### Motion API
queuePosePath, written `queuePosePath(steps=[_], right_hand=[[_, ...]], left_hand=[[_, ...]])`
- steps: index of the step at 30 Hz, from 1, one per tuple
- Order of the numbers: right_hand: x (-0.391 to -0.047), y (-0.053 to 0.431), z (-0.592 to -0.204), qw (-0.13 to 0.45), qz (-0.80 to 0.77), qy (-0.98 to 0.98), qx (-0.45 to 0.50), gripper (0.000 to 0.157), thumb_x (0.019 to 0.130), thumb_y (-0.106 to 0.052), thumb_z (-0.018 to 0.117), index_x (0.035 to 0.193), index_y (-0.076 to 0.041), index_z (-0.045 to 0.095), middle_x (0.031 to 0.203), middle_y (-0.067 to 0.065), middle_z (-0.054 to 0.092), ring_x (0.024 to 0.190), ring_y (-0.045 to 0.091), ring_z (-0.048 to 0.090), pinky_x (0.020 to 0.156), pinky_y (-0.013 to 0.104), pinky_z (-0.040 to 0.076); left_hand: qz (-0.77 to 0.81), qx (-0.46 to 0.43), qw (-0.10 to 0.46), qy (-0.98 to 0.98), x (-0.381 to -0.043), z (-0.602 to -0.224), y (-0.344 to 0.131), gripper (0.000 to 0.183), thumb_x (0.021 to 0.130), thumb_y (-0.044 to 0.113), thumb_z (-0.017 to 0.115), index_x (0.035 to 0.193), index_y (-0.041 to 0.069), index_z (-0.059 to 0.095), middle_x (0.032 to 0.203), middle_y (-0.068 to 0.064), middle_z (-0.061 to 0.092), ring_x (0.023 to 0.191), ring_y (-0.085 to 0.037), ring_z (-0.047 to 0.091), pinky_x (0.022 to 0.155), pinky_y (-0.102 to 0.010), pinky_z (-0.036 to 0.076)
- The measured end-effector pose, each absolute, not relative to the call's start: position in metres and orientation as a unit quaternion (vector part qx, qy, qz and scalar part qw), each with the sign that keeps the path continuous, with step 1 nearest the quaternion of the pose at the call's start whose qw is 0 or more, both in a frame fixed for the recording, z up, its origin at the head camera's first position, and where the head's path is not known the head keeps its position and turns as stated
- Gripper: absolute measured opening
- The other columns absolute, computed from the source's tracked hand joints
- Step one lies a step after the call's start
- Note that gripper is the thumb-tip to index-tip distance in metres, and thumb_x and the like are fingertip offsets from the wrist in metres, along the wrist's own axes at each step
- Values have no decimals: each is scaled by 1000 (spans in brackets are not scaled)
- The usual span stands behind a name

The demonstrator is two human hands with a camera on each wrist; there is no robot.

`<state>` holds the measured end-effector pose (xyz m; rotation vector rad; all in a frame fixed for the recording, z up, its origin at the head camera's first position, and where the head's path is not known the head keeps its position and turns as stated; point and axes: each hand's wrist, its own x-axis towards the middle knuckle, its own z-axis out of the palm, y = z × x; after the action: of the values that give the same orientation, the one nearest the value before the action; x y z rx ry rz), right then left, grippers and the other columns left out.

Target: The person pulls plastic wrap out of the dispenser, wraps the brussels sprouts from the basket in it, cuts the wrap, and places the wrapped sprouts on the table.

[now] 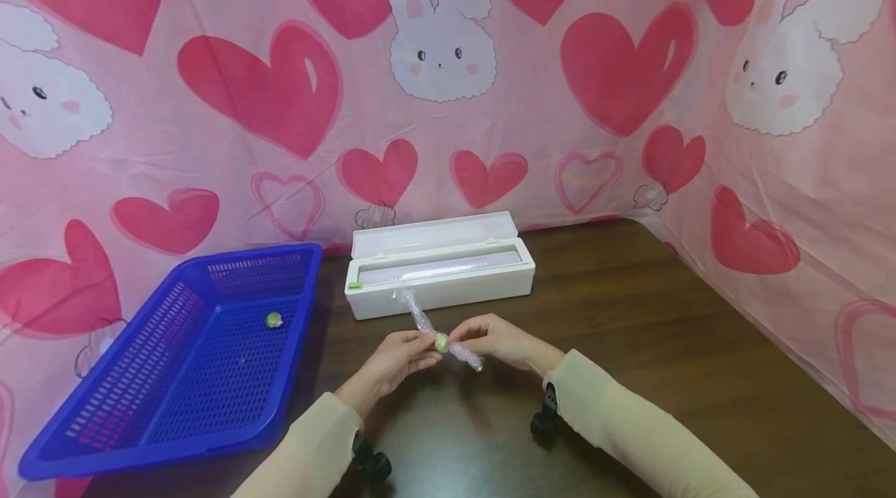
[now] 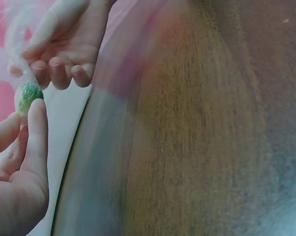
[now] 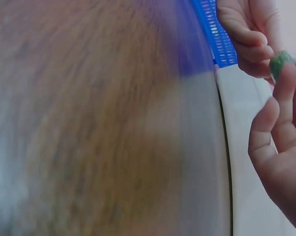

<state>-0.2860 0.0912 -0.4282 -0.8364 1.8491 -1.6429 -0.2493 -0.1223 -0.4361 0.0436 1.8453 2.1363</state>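
I see the left hand [image 1: 397, 359] pinching a green ball [image 1: 441, 343]. The right hand [image 1: 501, 339] pinches its twisted plastic wrap [image 1: 467, 357].

Left hand [image 1: 400, 362] is partly hiding small round green film-wrapped ball [image 1: 441, 342]. Pale-green lump [image 1: 274, 320] inside blue perforated plastic basket [image 1: 143, 457] is showing too small to identify. Beige sleeves [image 1: 630, 422] are running off head view's bottom edge. Right-wrist view is cropping right hand [image 3: 285, 152] at edge, blurring brown wooden table [image 3: 89, 123].

A box [image 1: 462, 289] stands behind one ball [image 1: 441, 342]; a basket [image 1: 217, 381], left, seemingly holds another ball [image 1: 274, 320].
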Motion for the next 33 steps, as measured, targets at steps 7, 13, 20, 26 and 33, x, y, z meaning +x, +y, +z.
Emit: queuePosePath(steps=[7, 13, 20, 26, 33], right_hand=[[-282, 81, -427, 244, -630, 690, -257, 22, 90, -18, 61, 101, 1, 63, 85, 6, 60, 74, 18, 55, 68, 31, 47], [-278, 72, -432, 241, -664, 673, -219, 20, 92, -17, 57, 102, 1, 57, 81, 5, 56, 70, 16, 54, 64, 29, 47], [-276, 65, -436, 283, -705, 629, -168, 23, 92, -17, 54, 107, -2, 44, 84, 6, 54, 69, 15, 54, 65, 29, 48], [-278, 68, -435, 310, -702, 621, -158, 23, 94, -23, 51, 100, -1, 54, 85, 8, 57, 71, 15, 57, 68, 29, 49], [-279, 70, -436, 303, -697, 631, -157, 20, 92, -21, 55, 96, -1, 54, 86, 9, 57, 71, 15, 57, 70, 29, 49]], left_hand=[[733, 7, 121, 670, -249, -435, -117, 28, 91, 6, 57, 106, -17, 55, 80, -11, 65, 71, -15, 64, 70, -29, 52], [719, 8, 93, 689, -246, -436, -115, 23, 91, 4, 56, 101, -17, 58, 80, -13, 66, 72, -16, 64, 70, -30, 52], [733, 3, 88, 674, -246, -438, -114, 26, 91, 3, 56, 107, -17, 56, 82, -12, 66, 70, -14, 64, 69, -28, 52], [741, 17, 108, 663, -246, -437, -117, 35, 92, 8, 56, 116, -17, 51, 89, -13, 65, 77, -15, 64, 76, -30, 50], [724, 35, 135, 676, -248, -434, -118, 40, 91, 18, 59, 117, -12, 54, 92, -5, 62, 84, -15, 57, 84, -34, 45]])
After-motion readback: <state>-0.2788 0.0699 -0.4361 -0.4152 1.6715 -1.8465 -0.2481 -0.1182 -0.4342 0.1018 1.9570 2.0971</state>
